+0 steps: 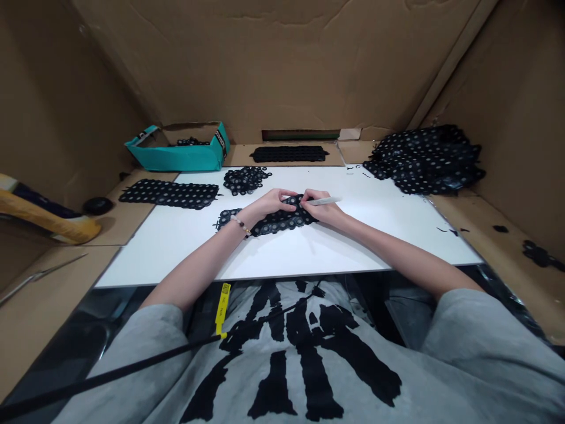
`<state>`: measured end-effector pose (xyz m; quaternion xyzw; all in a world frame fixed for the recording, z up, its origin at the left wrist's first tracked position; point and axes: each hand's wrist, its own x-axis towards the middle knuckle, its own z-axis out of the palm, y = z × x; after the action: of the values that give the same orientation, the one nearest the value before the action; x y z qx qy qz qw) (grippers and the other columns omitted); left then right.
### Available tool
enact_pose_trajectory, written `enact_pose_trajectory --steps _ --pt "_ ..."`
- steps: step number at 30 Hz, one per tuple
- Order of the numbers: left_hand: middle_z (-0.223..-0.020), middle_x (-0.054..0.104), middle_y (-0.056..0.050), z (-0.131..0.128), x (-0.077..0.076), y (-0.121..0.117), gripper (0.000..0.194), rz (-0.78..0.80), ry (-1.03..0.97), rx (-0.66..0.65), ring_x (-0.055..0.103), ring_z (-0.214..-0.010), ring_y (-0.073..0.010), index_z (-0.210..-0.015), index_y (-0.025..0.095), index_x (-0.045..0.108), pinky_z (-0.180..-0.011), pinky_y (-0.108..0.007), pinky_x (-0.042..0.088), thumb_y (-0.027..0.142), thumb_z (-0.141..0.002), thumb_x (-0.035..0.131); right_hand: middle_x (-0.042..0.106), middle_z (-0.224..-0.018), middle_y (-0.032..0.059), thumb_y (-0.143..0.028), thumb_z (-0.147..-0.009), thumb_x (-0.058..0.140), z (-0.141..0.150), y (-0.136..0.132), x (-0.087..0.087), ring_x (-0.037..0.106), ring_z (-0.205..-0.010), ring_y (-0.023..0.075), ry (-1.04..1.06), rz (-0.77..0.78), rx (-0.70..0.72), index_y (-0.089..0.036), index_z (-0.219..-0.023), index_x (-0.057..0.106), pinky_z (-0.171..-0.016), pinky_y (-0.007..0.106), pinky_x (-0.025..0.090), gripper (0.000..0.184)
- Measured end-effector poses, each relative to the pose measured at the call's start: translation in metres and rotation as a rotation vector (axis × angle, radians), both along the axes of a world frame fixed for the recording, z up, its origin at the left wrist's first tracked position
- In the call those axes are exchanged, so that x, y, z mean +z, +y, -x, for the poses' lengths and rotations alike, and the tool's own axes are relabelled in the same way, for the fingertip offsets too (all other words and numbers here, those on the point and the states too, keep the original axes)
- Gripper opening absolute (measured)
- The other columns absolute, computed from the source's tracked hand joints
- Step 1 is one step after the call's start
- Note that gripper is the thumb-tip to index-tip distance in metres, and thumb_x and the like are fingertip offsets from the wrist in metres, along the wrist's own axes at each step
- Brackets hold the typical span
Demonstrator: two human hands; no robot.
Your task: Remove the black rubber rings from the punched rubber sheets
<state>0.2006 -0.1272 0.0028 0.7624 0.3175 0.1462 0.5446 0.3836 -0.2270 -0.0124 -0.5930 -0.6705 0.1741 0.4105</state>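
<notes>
The left hand (273, 203) and right hand (320, 207) stand together at the middle of the worktop (375, 235), fingertips almost meeting. The left hand lies flat on a black perforated sheet (269, 222), which rests on the worktop directly below both hands. The right hand pinches a white pen (324, 201) at the sheet's right end; the pen's tip is hidden by the fingers. A beaded bracelet (241, 224) encircles the left wrist. Material is distributed as follows: loose black rings (245, 179) lie in a cluster near the worktop's rear edge, and a flat sheet (169, 194) overlaps its rear left corner. Beyond the rear edge lie a strip (289, 153) and a teal box (180, 150) holding black pieces (190, 142). Past the rear right corner sits a heap (426, 159) of stacked sheets, the largest quantity present. Black scraps (355, 172) lie on the worktop near that corner. Status: one sheet is under the hands; neither hand touches the remaining material.
</notes>
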Motion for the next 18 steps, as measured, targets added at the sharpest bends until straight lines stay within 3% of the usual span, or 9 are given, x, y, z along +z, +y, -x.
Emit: enact_pose_trajectory --steps 4,9,13,18 --pt "-0.088 0.072 -0.004 0.0 0.0 0.0 0.074 -0.042 -0.002 -0.019 0.063 -0.082 -0.0205 -0.13 0.012 0.067 -0.082 -0.034 0.048 0.035 -0.062 0.086 0.065 -0.072 0.0021 -0.031 -0.079 0.055 -0.001 0.001 -0.001 0.055 -0.069 0.0176 -0.023 -0.004 -0.001 -0.021 -0.071 0.058 -0.066 0.03 0.038 0.013" --pt "-0.109 0.073 -0.008 0.001 -0.002 0.004 0.054 -0.352 0.106 -0.009 0.065 -0.098 -0.0246 -0.118 0.016 0.072 -0.091 -0.034 0.047 0.04 -0.07 0.081 0.066 -0.071 0.0018 -0.032 -0.075 0.059 -0.016 0.002 0.004 0.057 -0.072 0.0181 0.068 0.063 0.046 -0.02 -0.069 0.061 -0.069 0.03 0.041 0.013" --pt "-0.094 0.075 -0.006 0.004 -0.005 0.011 0.029 -0.47 0.201 0.046 0.065 -0.092 -0.025 -0.09 0.018 0.076 -0.089 -0.033 0.046 0.044 -0.077 0.074 0.067 -0.072 0.0028 -0.03 -0.071 0.064 -0.029 0.006 0.01 0.059 -0.074 0.0189 0.162 0.17 0.002 -0.02 -0.063 0.06 -0.073 0.031 0.044 0.013" --pt "-0.09 0.074 -0.005 0.003 -0.008 0.01 0.035 -0.445 0.126 -0.066 0.063 -0.085 -0.0228 -0.089 0.017 0.073 -0.084 -0.033 0.045 0.05 -0.08 0.068 0.074 -0.103 0.007 -0.03 -0.072 0.066 -0.026 0.008 0.01 0.066 -0.095 0.0206 0.341 0.124 0.078 -0.019 -0.069 0.065 -0.092 0.035 0.047 0.011"
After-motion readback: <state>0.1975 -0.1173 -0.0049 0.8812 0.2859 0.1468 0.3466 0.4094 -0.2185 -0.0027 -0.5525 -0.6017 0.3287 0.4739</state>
